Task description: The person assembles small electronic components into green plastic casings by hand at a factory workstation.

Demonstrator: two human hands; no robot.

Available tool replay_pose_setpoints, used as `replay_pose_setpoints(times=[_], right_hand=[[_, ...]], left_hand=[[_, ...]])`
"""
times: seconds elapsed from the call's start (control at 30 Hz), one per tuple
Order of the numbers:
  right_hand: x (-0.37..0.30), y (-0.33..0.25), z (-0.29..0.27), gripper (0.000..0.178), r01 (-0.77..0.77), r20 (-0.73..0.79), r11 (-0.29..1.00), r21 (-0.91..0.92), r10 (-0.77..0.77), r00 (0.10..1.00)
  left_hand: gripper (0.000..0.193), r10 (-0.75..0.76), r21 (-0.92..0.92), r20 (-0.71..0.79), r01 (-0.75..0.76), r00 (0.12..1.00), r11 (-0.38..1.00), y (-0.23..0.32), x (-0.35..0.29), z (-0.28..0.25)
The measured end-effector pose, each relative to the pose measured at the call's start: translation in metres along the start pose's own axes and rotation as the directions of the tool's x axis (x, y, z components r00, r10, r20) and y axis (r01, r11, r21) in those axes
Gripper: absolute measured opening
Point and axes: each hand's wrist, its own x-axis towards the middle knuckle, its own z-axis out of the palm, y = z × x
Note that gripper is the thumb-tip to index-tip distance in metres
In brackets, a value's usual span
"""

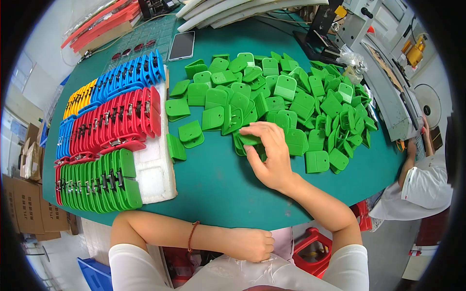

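Observation:
My right hand point(270, 154) is at the near edge of a heap of green plastic clip pieces point(213, 98), its thumb and fingers curled around one green clip piece point(249, 139). The fingers partly cover that piece. My left hand point(251, 244) rests in a fist at my lap, below the table's near edge; what it holds, if anything, is hidden. The loose pieces are rounded plates with a small hole, many lying in overlapping pairs. To the left, rows of green clips point(97, 184), red clips point(114, 116), blue clips point(128, 75) and yellow clips point(80, 99) stand with metal parts showing.
A white foam tray point(156, 180) carries the rows on the green table point(213, 194). Behind lie a phone point(182, 46) and white foam strips point(233, 13). A machine point(383, 82) stands at the right, near another person's sleeve point(422, 186). A red stool point(313, 252) is below.

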Motion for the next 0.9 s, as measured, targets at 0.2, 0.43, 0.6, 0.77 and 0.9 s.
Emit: replay_pose_setpoints(times=[0.2, 0.43, 0.6, 0.77, 0.9], right_hand=[[0.0032, -0.0021, -0.0022, 0.043, -0.012, -0.011, 0.998, 0.066, 0.013, 1.0], [0.0029, -0.0001, 0.0005, 0.047, 0.012, -0.018, 0.998, 0.065, -0.011, 1.0], [0.002, 0.0007, 0.0018, 0.048, 0.032, -0.028, 0.995, 0.09, -0.03, 0.999], [0.0022, 0.0, 0.0012, 0.048, 0.044, -0.019, 0.993, 0.11, -0.042, 0.999], [0.0028, -0.0028, 0.0, 0.05, 0.055, 0.018, 0.992, 0.11, -0.057, 0.998]], left_hand=[[0.008, -0.016, -0.006, -0.034, 0.016, 0.999, 1.0, 0.0005, -0.0009, -0.0014], [0.008, -0.01, 0.003, -0.029, 0.01, 1.0, 1.0, 0.0006, -0.0004, 0.0003], [0.008, -0.01, 0.006, -0.015, 0.01, 1.0, 1.0, 0.0006, -0.0003, -0.0016], [0.008, -0.018, -0.005, -0.031, 0.018, 0.999, 1.0, 0.0007, -0.0003, 0.0007], [0.009, -0.014, -0.003, -0.034, 0.014, 0.999, 1.0, 0.0007, -0.0004, 0.0017]])
